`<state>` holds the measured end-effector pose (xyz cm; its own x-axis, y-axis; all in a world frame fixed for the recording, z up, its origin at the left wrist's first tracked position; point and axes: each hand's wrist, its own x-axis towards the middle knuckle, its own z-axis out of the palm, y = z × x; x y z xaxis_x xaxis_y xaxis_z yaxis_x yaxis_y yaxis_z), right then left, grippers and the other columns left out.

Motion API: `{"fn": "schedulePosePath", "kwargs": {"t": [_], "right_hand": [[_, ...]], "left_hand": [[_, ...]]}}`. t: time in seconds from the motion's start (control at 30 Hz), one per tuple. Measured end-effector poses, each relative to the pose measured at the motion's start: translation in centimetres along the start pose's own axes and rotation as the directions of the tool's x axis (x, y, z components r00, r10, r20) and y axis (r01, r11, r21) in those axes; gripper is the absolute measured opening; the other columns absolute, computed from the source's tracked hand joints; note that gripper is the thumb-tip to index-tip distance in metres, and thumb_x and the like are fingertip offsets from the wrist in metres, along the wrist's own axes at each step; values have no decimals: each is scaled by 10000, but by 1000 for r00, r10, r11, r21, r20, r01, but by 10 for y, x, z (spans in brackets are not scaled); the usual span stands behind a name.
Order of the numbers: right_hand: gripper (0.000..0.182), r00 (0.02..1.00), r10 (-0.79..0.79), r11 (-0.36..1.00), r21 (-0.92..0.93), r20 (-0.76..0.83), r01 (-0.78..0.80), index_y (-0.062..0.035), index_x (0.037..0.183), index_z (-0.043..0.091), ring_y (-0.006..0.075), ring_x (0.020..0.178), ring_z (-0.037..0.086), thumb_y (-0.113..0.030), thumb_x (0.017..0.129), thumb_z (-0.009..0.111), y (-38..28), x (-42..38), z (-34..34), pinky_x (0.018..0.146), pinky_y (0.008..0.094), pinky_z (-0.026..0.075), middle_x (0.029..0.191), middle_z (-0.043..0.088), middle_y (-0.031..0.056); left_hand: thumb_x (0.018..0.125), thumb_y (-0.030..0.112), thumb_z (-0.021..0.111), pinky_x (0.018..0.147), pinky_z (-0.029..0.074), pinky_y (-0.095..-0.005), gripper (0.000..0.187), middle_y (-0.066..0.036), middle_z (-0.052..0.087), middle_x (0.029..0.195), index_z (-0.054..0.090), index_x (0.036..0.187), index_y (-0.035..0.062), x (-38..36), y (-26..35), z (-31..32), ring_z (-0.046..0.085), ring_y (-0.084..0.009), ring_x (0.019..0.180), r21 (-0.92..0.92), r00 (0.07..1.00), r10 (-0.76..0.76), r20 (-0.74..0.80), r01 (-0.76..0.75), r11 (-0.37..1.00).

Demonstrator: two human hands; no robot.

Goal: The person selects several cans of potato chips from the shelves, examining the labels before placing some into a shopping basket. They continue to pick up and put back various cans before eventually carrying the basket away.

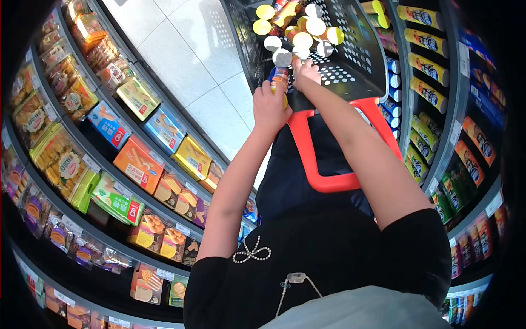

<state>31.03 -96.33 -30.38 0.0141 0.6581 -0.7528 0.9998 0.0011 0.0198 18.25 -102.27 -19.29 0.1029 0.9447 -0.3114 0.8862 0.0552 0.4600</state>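
Left hand grips one can; right hand (basket) touches another.

Pale floor tiles are running down the middle of a narrow shop aisle, catching a soft, even light. On one side, dark shelves are curving past, packed with biscuit boxes and snack packets. On the other side, racks are showing rows of tall crisp tubes.
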Motion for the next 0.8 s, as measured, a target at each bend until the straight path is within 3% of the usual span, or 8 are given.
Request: {"fn": "schedulePosePath", "kwargs": {"t": [0.17, 0.3, 0.43, 0.5, 0.6, 0.63, 0.7, 0.8], "right_hand": [[755, 998, 45, 995, 91, 55, -50, -91, 1226, 342, 349, 1056, 497, -379, 651, 737, 10, -45, -85, 844, 392, 482, 1167, 410, 188], [793, 999, 42, 978, 206, -32, -35, -46, 1218, 331, 362, 1079, 497, -440, 646, 713, 43, -93, -164, 878, 399, 454, 1182, 422, 216], [742, 972, 82, 874, 485, -221, 37, -51, 1203, 347, 381, 1045, 505, -340, 618, 700, 103, -175, -224, 878, 422, 436, 1110, 468, 245], [694, 902, 67, 801, 562, -426, 206, -38, 1160, 386, 353, 991, 514, -304, 595, 689, 141, -215, -223, 845, 418, 433, 1044, 481, 221], [663, 753, 214, 726, 617, -622, 304, -21, 1158, 395, 329, 1001, 497, -268, 598, 648, 179, -307, -235, 848, 387, 418, 1031, 475, 193], [658, 673, 264, 751, 585, -691, 306, -21, 1181, 389, 333, 1054, 482, -239, 614, 641, 191, -335, -232, 880, 380, 409, 1090, 470, 199], [652, 521, 398, 727, 606, -755, 322, -29, 1198, 388, 336, 1094, 466, -203, 622, 638, 214, -382, -221, 913, 383, 392, 1137, 461, 199], [640, 335, 527, 787, 597, -781, 154, -44, 1182, 393, 352, 989, 504, -176, 613, 655, 238, -446, -215, 846, 404, 429, 1034, 482, 187]], "left_hand": [[573, 162, 677, 810, 405, -427, 572, -180, 496, 1013, 463, 1080, 7, -12, 7, -67, 486, -359, 927, -92, 977, -24, -212, 5, 996], [528, 169, 709, 806, 414, -430, 642, -188, 536, 955, 458, 1089, -17, -12, 7, -110, 513, -368, 891, -157, 908, -32, -419, -37, 987], [531, 178, 723, 848, 420, -401, 675, -208, 534, 1002, 447, 1106, -43, -6, 34, -168, 520, -354, 966, -317, 923, -93, -372, -32, 948], [536, 175, 717, 858, 420, -390, 680, -212, 522, 1027, 435, 1116, -40, -2, 53, -187, 519, -348, 972, -232, 921, -64, -385, -29, 972], [570, 158, 711, 875, 411, -374, 665, -178, 502, 1046, 413, 1140, -12, 9, 69, -201, 513, -303, 971, -296, 869, 45, -492, -215, 931], [587, 147, 707, 880, 407, -367, 658, -164, 497, 1049, 400, 1150, 0, 10, 76, -205, 508, -285, 974, -366, 850, 65, -522, -293, 883], [626, 89, 682, 895, 395, -355, 635, -152, 479, 1065, 367, 1173, 19, 8, 118, -229, 492, -256, 989, -449, 900, -47, -433, -171, 877], [688, 12, 623, 911, 381, -354, 589, -158, 466, 1075, 334, 1200, 3, 15, 147, -238, 488, -249, 1009, -477, 848, 138, -512, -415, 775]]}}
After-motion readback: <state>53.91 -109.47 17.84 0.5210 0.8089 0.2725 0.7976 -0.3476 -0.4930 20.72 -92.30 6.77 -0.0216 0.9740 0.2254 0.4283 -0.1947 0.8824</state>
